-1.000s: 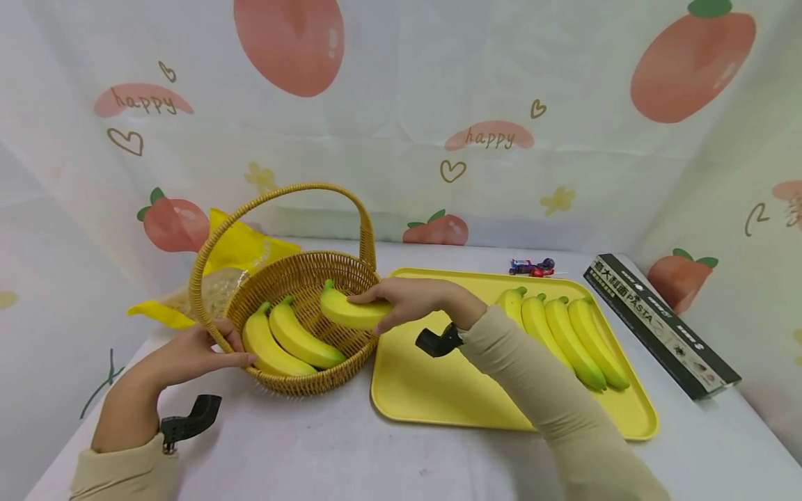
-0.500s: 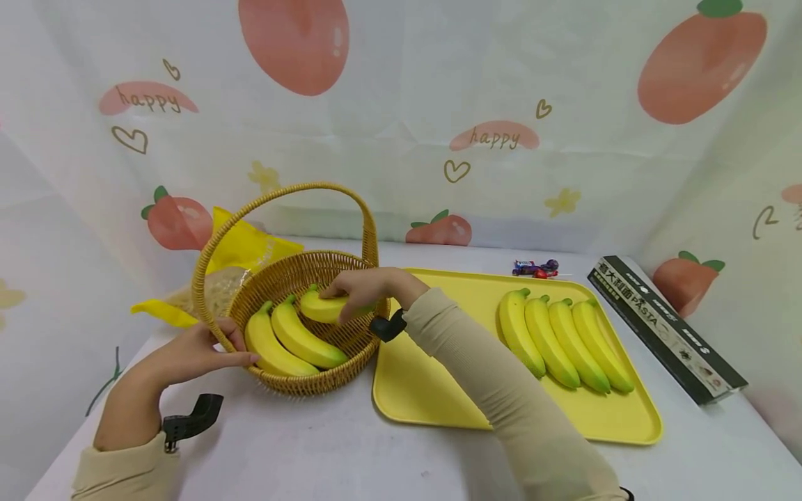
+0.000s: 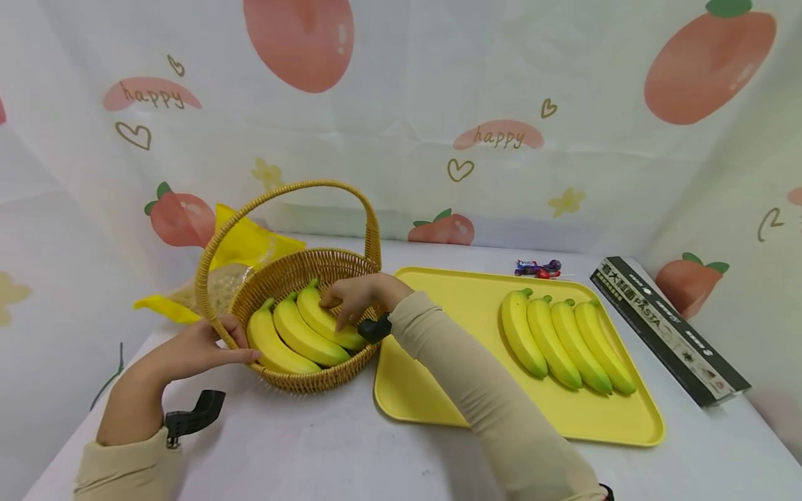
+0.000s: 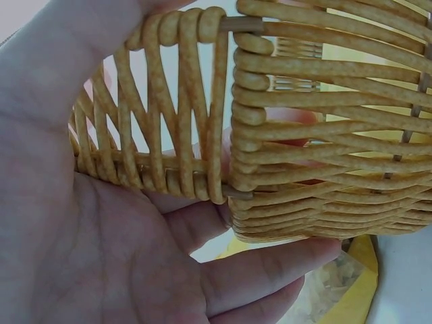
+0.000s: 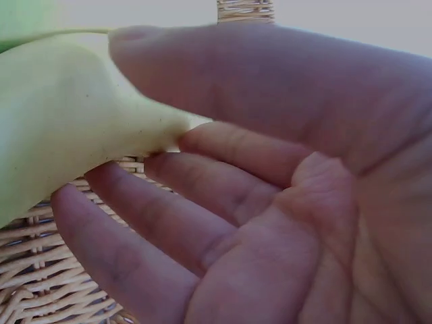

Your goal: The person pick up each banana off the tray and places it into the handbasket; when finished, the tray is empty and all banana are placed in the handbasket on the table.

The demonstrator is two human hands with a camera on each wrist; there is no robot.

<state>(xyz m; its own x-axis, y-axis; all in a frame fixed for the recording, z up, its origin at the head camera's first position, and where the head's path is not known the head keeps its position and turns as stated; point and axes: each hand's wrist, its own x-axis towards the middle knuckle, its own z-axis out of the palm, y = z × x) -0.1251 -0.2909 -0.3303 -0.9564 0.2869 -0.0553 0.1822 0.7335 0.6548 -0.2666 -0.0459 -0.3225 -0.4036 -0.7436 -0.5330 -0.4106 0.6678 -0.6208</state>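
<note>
Head view: the wicker basket (image 3: 297, 382) stands on the white-covered table (image 3: 301, 445), just beside the left edge of the yellow tray (image 3: 401, 393). Three bananas lie in it. The rightmost banana (image 3: 318, 319), under inspection, rests along the basket's right side, next to two other bananas (image 3: 299, 334). The right hand (image 3: 360, 293) has its fingers bent down onto it. The left hand (image 3: 194, 351) grasps the basket at the left foot of its handle (image 3: 326, 184), thumb along the rim. Four more bananas (image 3: 579, 342) lie side by side near the tray's right edge, beyond which lies a pasta box (image 3: 667, 330).

Left wrist view: the palm closes about the handle's foot, fingers reaching beneath the basket wall. The open weave suggests a light, slightly springy basket, best steadied here, where handle meets rim.

Right wrist view: thumb lies over the rightmost banana and fingertips meet its underside near a narrowing end; a loose grasp, pressure not determinable. Assessment: the skin looks smooth and may slip a little; weight appears modest. Whether the flesh is soft or moulded stiff cannot be established. Recommended hold: mid-body, lightly, clear of the stem.
</note>
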